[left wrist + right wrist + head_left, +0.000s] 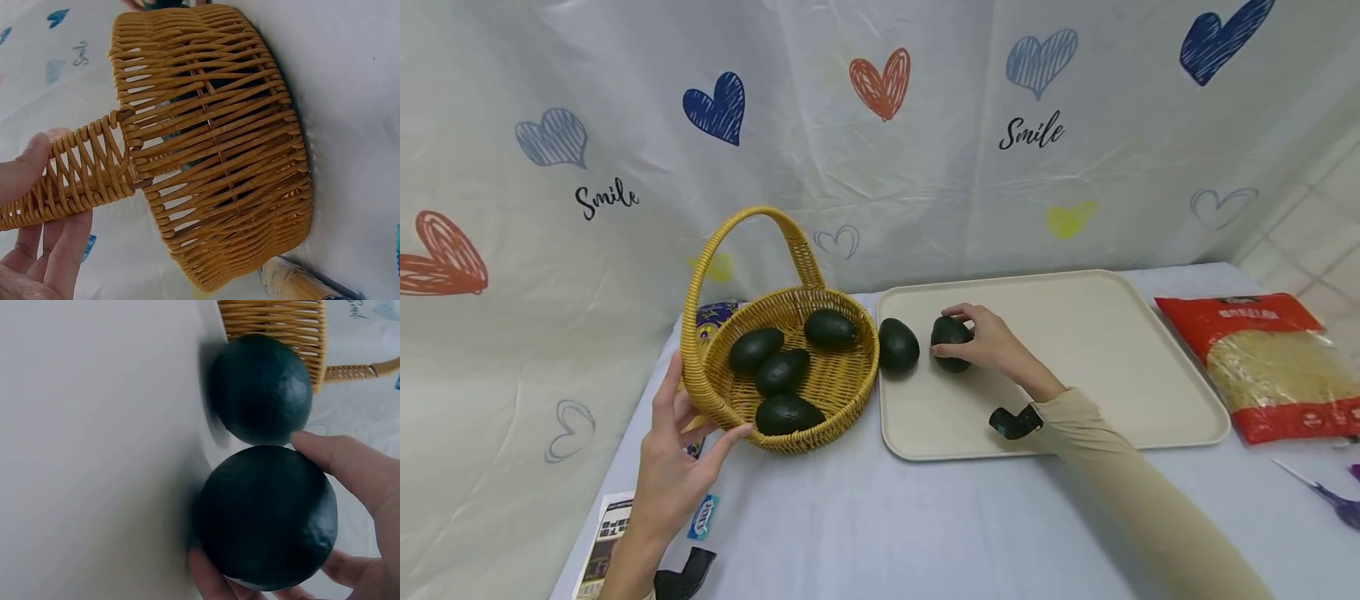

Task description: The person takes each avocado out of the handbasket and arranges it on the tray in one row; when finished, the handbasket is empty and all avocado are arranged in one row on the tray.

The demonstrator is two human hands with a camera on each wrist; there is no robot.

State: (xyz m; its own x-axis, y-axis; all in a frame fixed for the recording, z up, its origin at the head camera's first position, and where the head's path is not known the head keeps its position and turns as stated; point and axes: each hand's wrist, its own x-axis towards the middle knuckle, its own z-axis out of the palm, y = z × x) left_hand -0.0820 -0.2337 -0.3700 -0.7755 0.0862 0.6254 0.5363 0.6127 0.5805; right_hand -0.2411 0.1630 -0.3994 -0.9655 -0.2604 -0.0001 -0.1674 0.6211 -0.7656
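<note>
My left hand grips the handle of a yellow wicker basket near its base, thumb on one side and fingers on the other. Inside the basket lie several dark green avocados. Over a cream tray, my right hand holds an avocado between thumb and fingers. Another avocado lies on the tray's left end, beside the basket. In the right wrist view the held avocado is low over the tray, close to the other avocado.
A red bag of yellowish food lies right of the tray, with purple-handled scissors below it. Behind and beside the basket are a blue package, a small blue packet and a printed box. A heart-patterned cloth hangs behind.
</note>
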